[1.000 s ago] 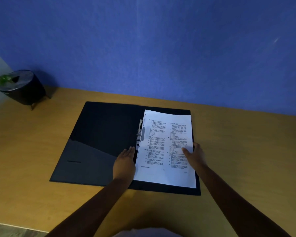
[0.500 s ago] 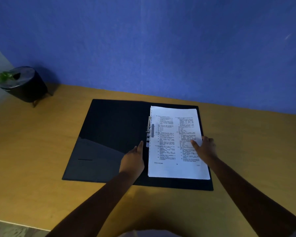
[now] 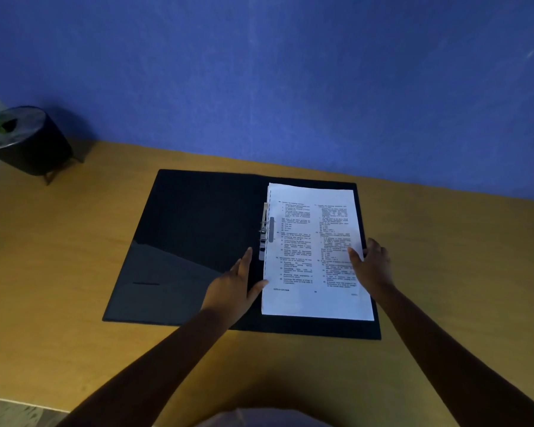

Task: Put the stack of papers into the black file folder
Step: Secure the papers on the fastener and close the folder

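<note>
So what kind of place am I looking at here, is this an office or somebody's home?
Probably a desk in a home study or small office; I can't tell which. A wooden table stands against a blue wall, with an open black file folder holding printed papers, and a potted plant at the corner.

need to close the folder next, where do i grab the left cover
Take the left cover by its outer left edge, coming from the left. It lies flat and open on the table; that free edge swings over the papers, while the inner edge is hinged at the clip.

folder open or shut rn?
Open. The black file folder lies spread flat on the table, both covers showing, stack of papers on its right half.
</note>
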Demonstrator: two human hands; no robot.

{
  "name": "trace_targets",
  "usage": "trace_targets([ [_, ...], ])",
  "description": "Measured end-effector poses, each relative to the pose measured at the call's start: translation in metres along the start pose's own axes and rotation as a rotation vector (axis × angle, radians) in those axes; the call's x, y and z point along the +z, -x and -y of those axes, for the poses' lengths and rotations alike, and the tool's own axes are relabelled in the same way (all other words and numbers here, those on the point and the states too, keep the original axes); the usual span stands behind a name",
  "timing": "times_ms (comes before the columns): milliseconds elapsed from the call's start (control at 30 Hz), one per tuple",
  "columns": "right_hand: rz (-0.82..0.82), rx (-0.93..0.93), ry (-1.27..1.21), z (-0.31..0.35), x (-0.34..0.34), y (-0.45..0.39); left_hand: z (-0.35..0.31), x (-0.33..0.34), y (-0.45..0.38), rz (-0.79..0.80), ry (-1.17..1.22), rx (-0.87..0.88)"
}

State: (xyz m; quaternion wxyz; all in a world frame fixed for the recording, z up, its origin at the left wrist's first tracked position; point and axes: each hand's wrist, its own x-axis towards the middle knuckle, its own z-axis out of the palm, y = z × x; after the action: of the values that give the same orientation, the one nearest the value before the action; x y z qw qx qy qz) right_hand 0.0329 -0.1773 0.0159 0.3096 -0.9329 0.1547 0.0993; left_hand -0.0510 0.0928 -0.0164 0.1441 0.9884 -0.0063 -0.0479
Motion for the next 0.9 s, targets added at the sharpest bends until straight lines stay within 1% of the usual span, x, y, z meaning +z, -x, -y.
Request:
trace_targets([
  [100, 0.007, -0.001, 0.004, 0.0, -0.001, 0.0, -0.001, 0.0, 0.0, -0.024, 0.015, 0.001],
  [200, 0.018, -0.017, 0.014, -0.003, -0.002, 0.003, -0.001, 0.003, 0.001, -0.011, 0.016, -0.02],
  [333, -0.008, -0.03, 0.02, -0.005, 0.001, 0.01, -0.003, 0.009, 0.006, 0.023, 0.001, -0.048],
  [467, -0.026, -0.01, 0.01, -0.001, 0.005, 0.015, -0.003, 0.007, 0.006, 0.0, 0.034, -0.068],
  [600, -0.034, 0.002, -0.019, -0.002, 0.005, 0.016, 0.001, 0.007, 0.004, 0.004, 0.097, -0.06],
  [733, -0.042, 0.011, -0.031, -0.002, 0.006, 0.019, -0.003, 0.009, 0.006, 0.007, 0.062, -0.014],
  [900, -0.033, 0.022, -0.024, -0.006, 0.004, 0.024, 0.001, 0.012, 0.009, 0.017, 0.228, -0.002],
])
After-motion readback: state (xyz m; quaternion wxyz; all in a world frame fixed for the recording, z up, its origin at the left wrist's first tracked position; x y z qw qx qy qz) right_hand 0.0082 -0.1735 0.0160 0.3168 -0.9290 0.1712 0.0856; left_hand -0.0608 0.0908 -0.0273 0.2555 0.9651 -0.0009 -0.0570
